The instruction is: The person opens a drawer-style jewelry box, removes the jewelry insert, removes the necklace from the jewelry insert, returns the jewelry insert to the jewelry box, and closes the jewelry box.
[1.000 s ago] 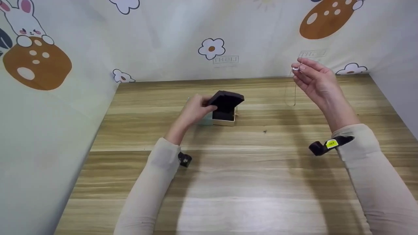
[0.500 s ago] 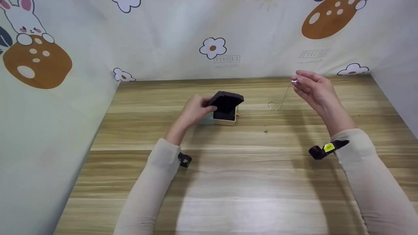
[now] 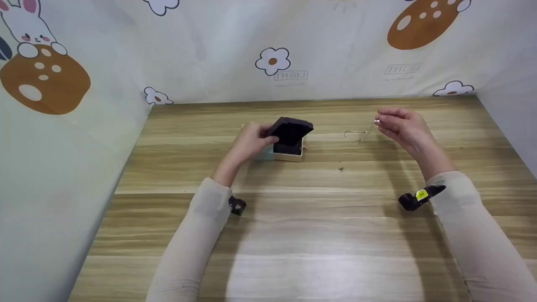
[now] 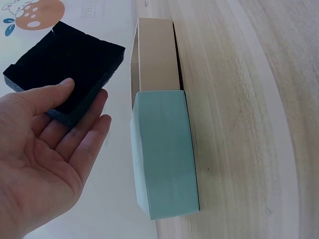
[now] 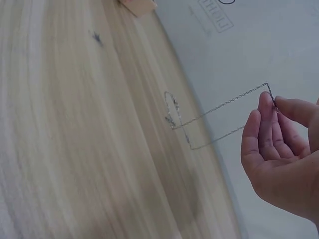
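Note:
My left hand [image 3: 247,141] grips a black foam pad [image 4: 70,62] between thumb and fingers, tilted above a small jewelry box. The box has a pale teal sleeve [image 4: 167,154] and a beige drawer [image 4: 158,55] slid partway out, its inside dark in the head view. To the right, my right hand [image 3: 407,129] pinches a thin chain necklace [image 5: 219,106] between thumb and fingertips. From those fingers the chain slants down to the left, and its lower part lies in a loop on the wooden table [image 3: 319,209].
A patterned curtain [image 3: 209,54] rises behind the table's back edge. A small dark mark [image 3: 340,169] shows on the wood between the hands. Black wrist cameras [image 3: 238,206] sit at both sleeve cuffs.
My right hand has come down toward the table. The necklace, first hanging free, now has its lower part lying on the wood. The left hand and foam pad have stayed in place.

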Action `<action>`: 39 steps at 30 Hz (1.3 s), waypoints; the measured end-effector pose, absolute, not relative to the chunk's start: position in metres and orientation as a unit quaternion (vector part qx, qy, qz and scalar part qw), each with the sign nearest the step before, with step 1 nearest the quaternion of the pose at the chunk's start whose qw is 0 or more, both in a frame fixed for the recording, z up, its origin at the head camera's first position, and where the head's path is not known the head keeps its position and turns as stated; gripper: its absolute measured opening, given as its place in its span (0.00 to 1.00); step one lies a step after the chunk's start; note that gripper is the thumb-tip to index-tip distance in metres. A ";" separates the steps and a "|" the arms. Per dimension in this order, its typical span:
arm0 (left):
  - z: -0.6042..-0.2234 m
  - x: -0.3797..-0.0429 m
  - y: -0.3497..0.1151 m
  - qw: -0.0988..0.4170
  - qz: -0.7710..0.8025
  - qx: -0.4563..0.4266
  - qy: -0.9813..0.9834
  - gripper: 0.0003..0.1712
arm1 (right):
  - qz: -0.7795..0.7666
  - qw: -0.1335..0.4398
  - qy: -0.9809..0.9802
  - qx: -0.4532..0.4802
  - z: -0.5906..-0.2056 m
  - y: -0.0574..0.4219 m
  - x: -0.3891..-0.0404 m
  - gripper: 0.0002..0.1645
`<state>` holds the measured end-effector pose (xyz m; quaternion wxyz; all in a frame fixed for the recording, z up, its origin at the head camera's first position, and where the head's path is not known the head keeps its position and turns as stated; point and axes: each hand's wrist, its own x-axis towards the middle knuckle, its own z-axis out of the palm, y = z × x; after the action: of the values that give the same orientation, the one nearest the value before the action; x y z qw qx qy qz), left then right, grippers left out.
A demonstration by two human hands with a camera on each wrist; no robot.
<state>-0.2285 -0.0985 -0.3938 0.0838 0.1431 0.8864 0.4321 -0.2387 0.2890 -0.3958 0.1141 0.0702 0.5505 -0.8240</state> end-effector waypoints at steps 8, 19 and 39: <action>-0.395 -0.228 -0.100 0.082 0.431 0.144 0.887 0.12 | -0.776 0.139 0.610 0.079 -0.405 0.294 -0.238 0.08; -0.393 -0.225 -0.101 0.089 0.426 0.133 0.891 0.11 | -0.695 0.169 0.696 0.066 -0.417 0.295 -0.238 0.12; -0.397 -0.225 -0.101 0.084 0.423 0.134 0.892 0.11 | -0.416 0.171 0.893 0.032 -0.427 0.291 -0.238 0.16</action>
<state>-0.2253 -0.1013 -0.3971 0.0836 0.1341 0.8923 0.4229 -0.2377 0.2906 -0.4271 0.1709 0.0318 0.8925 -0.4161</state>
